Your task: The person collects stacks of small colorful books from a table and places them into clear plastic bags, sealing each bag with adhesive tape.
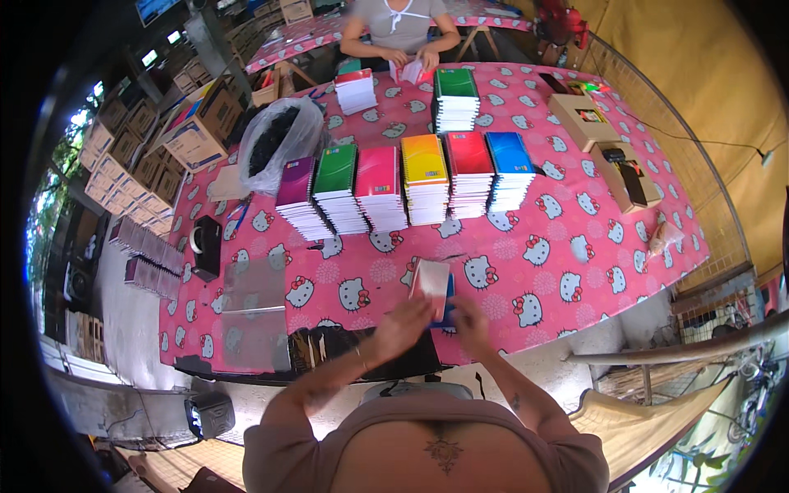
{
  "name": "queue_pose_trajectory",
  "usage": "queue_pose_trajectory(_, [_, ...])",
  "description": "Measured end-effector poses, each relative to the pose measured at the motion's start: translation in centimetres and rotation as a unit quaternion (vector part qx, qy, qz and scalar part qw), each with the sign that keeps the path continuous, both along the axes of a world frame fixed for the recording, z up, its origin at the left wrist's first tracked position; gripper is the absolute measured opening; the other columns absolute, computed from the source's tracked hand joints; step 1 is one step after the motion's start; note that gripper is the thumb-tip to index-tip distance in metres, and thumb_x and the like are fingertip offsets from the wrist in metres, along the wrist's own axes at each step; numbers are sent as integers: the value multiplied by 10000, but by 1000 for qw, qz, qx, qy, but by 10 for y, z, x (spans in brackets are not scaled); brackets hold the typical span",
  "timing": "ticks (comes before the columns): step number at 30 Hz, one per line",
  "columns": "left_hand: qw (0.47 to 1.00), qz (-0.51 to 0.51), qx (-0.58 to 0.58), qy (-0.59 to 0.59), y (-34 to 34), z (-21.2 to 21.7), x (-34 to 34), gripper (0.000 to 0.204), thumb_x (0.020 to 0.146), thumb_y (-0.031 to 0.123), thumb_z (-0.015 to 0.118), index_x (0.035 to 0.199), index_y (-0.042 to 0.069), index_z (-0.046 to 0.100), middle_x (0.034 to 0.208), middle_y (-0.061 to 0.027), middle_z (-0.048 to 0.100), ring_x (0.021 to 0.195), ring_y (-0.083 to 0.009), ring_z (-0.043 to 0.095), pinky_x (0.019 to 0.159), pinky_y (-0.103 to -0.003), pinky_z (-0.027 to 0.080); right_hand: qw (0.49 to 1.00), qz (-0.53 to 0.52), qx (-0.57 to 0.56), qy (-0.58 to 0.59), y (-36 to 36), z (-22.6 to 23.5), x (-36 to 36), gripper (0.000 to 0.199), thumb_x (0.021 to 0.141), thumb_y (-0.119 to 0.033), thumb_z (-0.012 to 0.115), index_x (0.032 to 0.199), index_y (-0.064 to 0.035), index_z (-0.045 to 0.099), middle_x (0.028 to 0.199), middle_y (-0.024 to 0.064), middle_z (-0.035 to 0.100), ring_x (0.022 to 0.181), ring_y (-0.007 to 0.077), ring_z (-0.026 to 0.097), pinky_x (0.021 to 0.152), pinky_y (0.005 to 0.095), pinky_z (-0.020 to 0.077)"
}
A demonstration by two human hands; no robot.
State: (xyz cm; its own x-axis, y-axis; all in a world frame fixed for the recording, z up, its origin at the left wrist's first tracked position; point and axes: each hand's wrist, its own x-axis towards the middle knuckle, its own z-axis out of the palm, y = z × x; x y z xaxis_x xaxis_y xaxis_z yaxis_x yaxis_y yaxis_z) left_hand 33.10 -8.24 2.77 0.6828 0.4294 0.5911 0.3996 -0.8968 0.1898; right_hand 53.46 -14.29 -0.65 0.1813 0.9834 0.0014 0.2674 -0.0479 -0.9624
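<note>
Near the table's front edge, my left hand (404,325) is closed on a small notebook (433,276), standing tilted with a pale page side towards me. A blue cover (449,311) shows at the notebook's right side and below it. My right hand (471,325) is close against that blue edge, its fingers slightly smeared, so its grip is unclear. Beyond my hands stands a row of spiral notebook stacks: purple (296,182), green (335,168), pink (377,172), yellow (423,158), red (470,154) and blue (509,153).
Across the pink patterned table (509,271), a person (403,33) handles an open notebook by a green stack (456,84). A plastic bag (283,140), black case (205,246) and clear sheet (255,329) lie left. Cardboard boxes (629,177) stand right.
</note>
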Motion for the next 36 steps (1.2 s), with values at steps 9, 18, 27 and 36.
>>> queue_pose_trajectory(9, [961,265,80,3,158,72,-2,524,914,188,646,1386,8,501,1382,-212,553,1304,-349,514,1103,-505,382,820,-3,358,-447,222,113,-15,591,827,-140,700,1385,-84,512,1320,103,544,1201,317,544,1041,480,362])
queue_pose_trajectory(18, [970,171,65,-159,67,92,-49,336,883,-21,651,1217,18,632,1190,-195,669,1003,-366,679,853,-435,564,965,81,248,-36,106,46,49,309,784,117,612,1007,-87,674,1090,85,694,1040,260,633,963,413,439])
queue_pose_trajectory(27, [978,68,-195,27,20,-3,-30,531,894,227,701,1361,37,534,1366,-173,556,1243,-370,540,1029,-484,452,973,-21,186,-132,104,19,22,276,831,105,564,1071,-31,579,1096,149,642,1047,352,625,916,407,494])
queue_pose_trajectory(36, [979,195,31,55,182,115,-95,497,875,126,653,1361,102,556,1405,-114,572,1306,-305,536,1091,-521,372,903,44,-27,426,192,117,-105,402,940,-168,659,1302,-76,512,1190,102,622,1087,219,611,885,329,511])
